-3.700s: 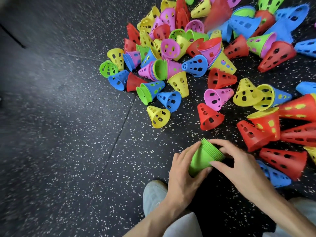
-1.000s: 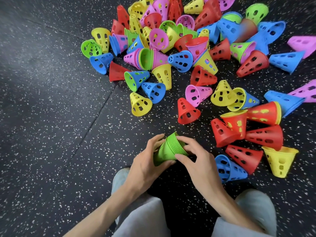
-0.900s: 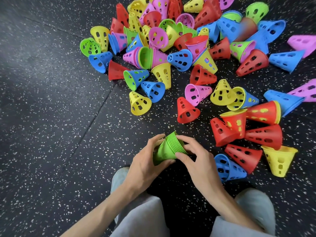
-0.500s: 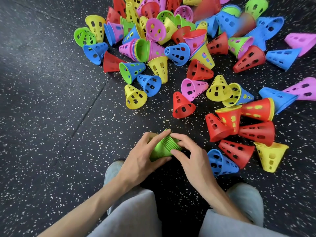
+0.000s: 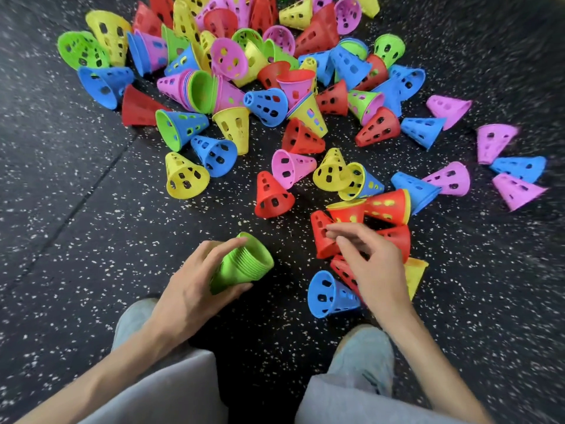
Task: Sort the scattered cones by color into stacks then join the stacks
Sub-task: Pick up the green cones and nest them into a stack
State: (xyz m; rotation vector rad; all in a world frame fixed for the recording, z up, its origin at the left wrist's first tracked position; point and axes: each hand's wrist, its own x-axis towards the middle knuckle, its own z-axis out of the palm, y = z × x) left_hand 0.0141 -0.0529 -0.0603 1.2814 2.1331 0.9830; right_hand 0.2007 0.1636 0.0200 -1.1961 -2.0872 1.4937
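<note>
Floor (image 5: 91,270): black rubber matting flecked with white, a seam running diagonally at the left.
Left hand (image 5: 189,289): wrapped around the green stack (image 5: 244,264); fingers (image 5: 220,249) curl over its top side, thumb under it.
Green stack: many green cones nested tightly, lying tilted in the left hand, wide rims pointing up and to the right, just above the floor in front of the knees.
Right hand (image 5: 373,267): apart from the green stack, over the red cones at the right; fingers loosely bent, holding nothing, the tips at the red cone (image 5: 321,237).
Red cone: lies on its side just right of centre, touching other red cones (image 5: 388,206), some of which have yellow ones nested inside.
Blue cone (image 5: 330,295): on its side just below the right hand, open mouth facing left.
Yellow cone (image 5: 415,273): partly hidden behind the right wrist.
Scattered cones (image 5: 244,71): a dense heap of red, yellow, blue, pink and green across the top, most on their sides, several nested in mixed colours.
Lone red cone (image 5: 272,194): between the heap and the hands, tip pointing up.
Pink cones (image 5: 452,179): several with blue ones at the far right, somewhat blurred.
Legs (image 5: 171,393): grey trousers at the bottom edge, a pale shoe (image 5: 367,356) under the right forearm.
</note>
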